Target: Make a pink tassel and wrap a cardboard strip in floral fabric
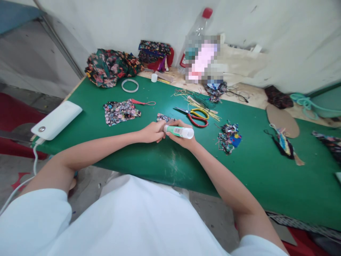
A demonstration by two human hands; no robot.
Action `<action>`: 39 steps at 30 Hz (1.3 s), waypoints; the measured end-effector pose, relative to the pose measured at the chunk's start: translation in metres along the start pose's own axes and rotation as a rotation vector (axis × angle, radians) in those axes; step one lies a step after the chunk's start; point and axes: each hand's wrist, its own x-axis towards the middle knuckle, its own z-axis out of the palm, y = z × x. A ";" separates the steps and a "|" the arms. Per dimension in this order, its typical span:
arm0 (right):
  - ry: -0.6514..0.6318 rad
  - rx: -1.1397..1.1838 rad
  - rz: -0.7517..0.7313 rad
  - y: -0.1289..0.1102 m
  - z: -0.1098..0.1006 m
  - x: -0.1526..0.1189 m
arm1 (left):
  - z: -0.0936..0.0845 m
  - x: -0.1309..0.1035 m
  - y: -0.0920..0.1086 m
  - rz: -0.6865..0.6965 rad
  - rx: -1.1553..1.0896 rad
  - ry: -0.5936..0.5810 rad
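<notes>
The right hand (186, 141) has its grip closed around a white-and-green tube (180, 132), fingers wrapped along its side; the tube slants, its white end towards the wearer and its other end at the left hand (153, 132); the left grip is drawn together, thumb against fingers, on a small floral cloth (163, 116), most of which the two hands hide; its patterned far edge shows just beyond the fingers, above the green worktop (149, 160); how the tube's far end meets the cloth cannot be told.

Just beyond the right hand lie scissors (198, 118) with one yellow and one red handle, blades pointing away to the left; loose threads (204, 106) lie near them; to the right is a small pile of scraps (229, 138); further right, a tassel (286, 144) lies by a brown oval piece (282, 121).

Left of the hands, a larger floral piece (119, 112) lies flat, a red cord (142, 102) at its upper right corner; behind it are a pale ring (130, 85) and a bunched floral cloth (110, 67); a white power bank (57, 121) sits at the left edge, cable attached.
</notes>
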 end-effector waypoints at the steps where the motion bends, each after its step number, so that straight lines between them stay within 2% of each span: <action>1: 0.002 0.006 -0.002 0.000 0.000 0.000 | -0.001 0.001 -0.001 -0.011 -0.033 -0.003; 7: 0.120 0.012 0.016 0.000 0.001 0.001 | -0.005 0.008 -0.006 -0.050 -0.448 -0.091; 10: 0.189 -0.054 0.035 0.000 0.001 0.001 | -0.005 0.011 -0.009 -0.030 -0.546 -0.113; 13: 0.213 -0.107 0.089 0.000 0.001 0.001 | -0.005 0.011 -0.011 0.003 -0.502 -0.126; 17: 0.276 -0.156 0.158 0.000 0.000 0.002 | -0.004 0.008 -0.015 0.042 -0.289 -0.132; 21: 0.328 -0.124 0.166 0.002 -0.001 0.005 | -0.003 0.007 -0.018 0.071 -0.214 -0.132; 27: 0.151 -0.015 0.021 0.001 0.001 0.000 | -0.005 0.005 -0.015 0.147 -0.174 -0.161; 30: 0.119 0.017 -0.013 0.000 0.002 -0.001 | -0.006 0.005 -0.012 0.146 -0.127 -0.162; 36: 0.352 -0.099 0.182 0.007 0.001 0.006 | -0.007 0.005 -0.013 0.105 -0.132 -0.177; 39: 0.360 -0.082 0.190 0.010 0.000 0.007 | -0.006 0.005 -0.015 0.107 -0.154 -0.183</action>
